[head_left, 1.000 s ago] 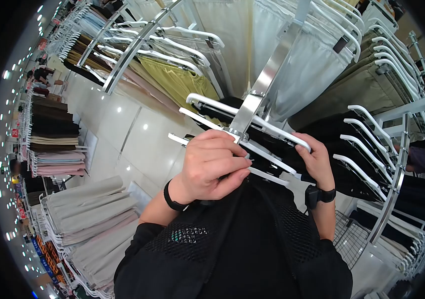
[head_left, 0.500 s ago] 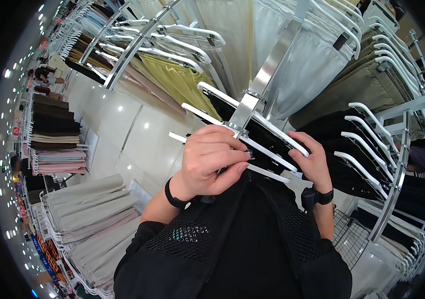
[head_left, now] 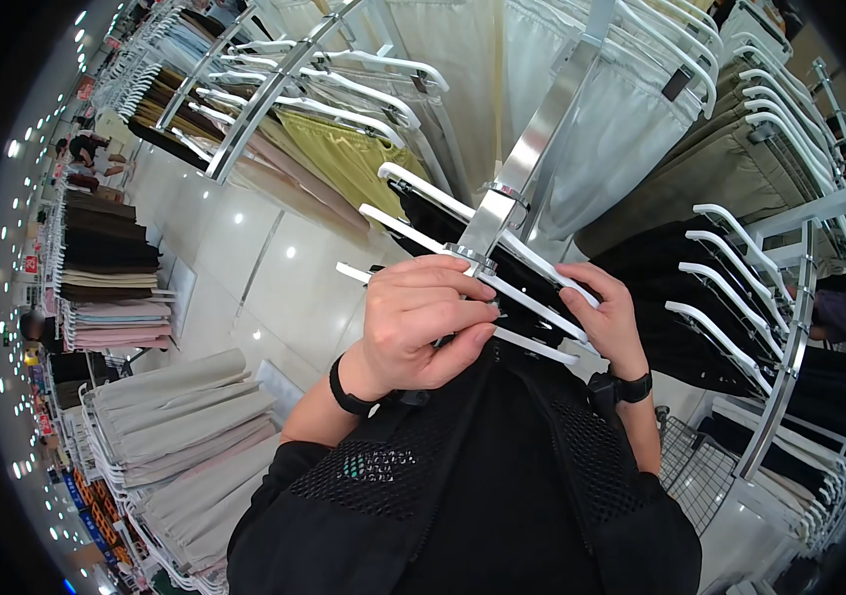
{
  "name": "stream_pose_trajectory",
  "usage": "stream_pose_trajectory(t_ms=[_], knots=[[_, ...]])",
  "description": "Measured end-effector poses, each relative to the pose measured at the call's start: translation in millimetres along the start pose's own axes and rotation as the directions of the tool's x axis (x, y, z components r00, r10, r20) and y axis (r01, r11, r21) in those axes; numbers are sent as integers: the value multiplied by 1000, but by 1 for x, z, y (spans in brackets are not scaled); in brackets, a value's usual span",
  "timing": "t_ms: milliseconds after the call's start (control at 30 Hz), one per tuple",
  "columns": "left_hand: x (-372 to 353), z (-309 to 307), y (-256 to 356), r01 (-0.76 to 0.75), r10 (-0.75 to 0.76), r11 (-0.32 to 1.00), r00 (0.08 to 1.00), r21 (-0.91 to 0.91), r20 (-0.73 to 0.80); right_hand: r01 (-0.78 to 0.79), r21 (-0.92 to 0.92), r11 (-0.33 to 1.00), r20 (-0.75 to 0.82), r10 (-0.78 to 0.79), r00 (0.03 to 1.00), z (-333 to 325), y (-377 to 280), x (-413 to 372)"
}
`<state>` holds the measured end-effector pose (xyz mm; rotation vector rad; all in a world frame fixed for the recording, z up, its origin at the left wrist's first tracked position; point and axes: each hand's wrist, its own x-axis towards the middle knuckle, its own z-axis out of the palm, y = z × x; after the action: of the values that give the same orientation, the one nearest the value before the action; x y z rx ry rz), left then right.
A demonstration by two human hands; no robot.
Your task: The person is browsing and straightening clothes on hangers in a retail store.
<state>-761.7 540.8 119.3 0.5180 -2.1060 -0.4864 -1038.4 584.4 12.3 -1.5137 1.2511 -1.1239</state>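
Observation:
Several white hangers hang side by side on a metal rail arm [head_left: 494, 220] in front of me, carrying black garments [head_left: 532, 288]. My left hand [head_left: 428, 319] is closed at the front end of the arm, fingertips pinched on something small and dark that I cannot make out. My right hand [head_left: 603, 312] grips the right end of the farthest of these white hangers [head_left: 542, 260] between thumb and fingers. Two nearer hangers cross the arm between my hands, their right ends just left of my right hand.
Yellow-green trousers [head_left: 343, 149] and pale garments [head_left: 581, 129] hang beyond the arm. At the right, a rack bar [head_left: 789, 347] holds white hangers with black clothes. Beige trousers [head_left: 185, 407] hang at lower left. A wire basket [head_left: 690, 466] is low at right. A person [head_left: 86, 149] is far left.
My right hand has moved slightly left with the farthest hanger, which has shifted left too. My left hand has stayed nearly in place.

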Motion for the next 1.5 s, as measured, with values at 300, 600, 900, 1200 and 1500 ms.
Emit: stream_pose_trajectory(t_ms=[300,600,900,1200,1500], knots=[[2,-1,0,-11,11,1000,1000,-2,12,-18,81,997,-19,20,1000,6,10,1],[-1,0,-1,-12,12,1000,1000,-12,15,58,-124,991,13,-57,998,-4,-14,16],[2,0,0,-20,20,1000,1000,-17,5,503,-396,768,4,-547,837,11,-90,66],[-2,1,-2,0,0,999,1000,-34,2,607,-560,564,153,-649,745,24,-84,78],[0,1,-4,-14,15,1000,1000,-24,25,564,-618,548,116,-645,755,33,-90,81]])
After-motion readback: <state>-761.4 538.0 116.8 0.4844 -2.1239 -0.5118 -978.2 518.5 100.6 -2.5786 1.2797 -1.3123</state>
